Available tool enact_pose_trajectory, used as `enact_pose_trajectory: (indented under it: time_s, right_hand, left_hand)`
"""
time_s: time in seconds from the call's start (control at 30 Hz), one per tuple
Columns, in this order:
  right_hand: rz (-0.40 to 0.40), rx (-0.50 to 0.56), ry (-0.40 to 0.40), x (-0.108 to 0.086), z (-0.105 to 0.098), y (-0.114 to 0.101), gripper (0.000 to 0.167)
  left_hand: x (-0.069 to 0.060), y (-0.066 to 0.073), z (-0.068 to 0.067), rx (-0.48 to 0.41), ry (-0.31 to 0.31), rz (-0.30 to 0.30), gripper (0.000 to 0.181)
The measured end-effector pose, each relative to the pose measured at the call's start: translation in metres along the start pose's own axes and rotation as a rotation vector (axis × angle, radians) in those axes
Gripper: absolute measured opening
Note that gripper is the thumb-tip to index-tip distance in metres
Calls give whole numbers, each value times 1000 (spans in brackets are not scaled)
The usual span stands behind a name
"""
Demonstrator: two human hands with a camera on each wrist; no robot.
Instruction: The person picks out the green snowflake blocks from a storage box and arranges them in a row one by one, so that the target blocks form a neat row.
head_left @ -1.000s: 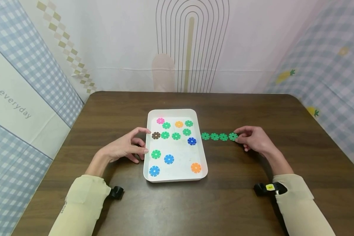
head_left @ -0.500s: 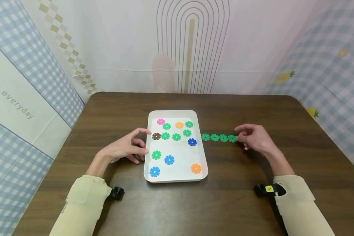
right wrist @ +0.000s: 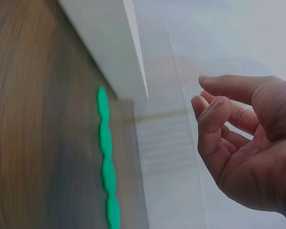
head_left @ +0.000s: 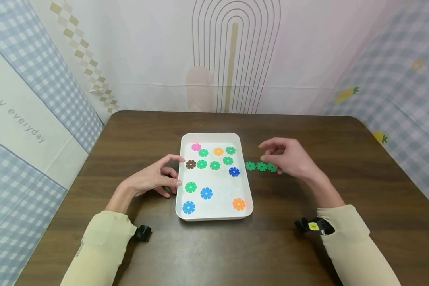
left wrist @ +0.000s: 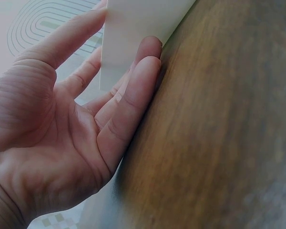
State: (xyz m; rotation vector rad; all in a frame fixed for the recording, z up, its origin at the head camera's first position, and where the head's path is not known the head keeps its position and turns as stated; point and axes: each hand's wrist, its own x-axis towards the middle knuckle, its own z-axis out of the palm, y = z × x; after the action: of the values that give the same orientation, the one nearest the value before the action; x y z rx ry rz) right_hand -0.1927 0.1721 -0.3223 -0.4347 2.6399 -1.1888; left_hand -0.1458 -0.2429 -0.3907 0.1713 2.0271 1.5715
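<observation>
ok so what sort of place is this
Probably a tabletop recording corner, judging by the dark brown wood-grain table, the white line-patterned fabric backdrop and the black wrist cameras.

Head view high, facing forward-down; wrist views close, low; all share tray [head_left: 221, 182].

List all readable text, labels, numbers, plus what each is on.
"py everyday", start cut off: white cloth panel at left.
Yellow label on the black strap at the right wrist: too small to read.
Print on the left sleeve: too blurred to read.
</observation>
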Motion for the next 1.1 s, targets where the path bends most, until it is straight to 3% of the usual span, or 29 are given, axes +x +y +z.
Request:
enact_pose_trajectory:
  time_s: [0.6,1.1]
  right_hand:
    - [-62,165,-191,16,98,-61,31]
    - [-36,125,-265,26,147,-73,28]
  left_hand:
    - [-1,3,3,1,18,-21,75]
    - [-1,5,3,9,22,-36,74]
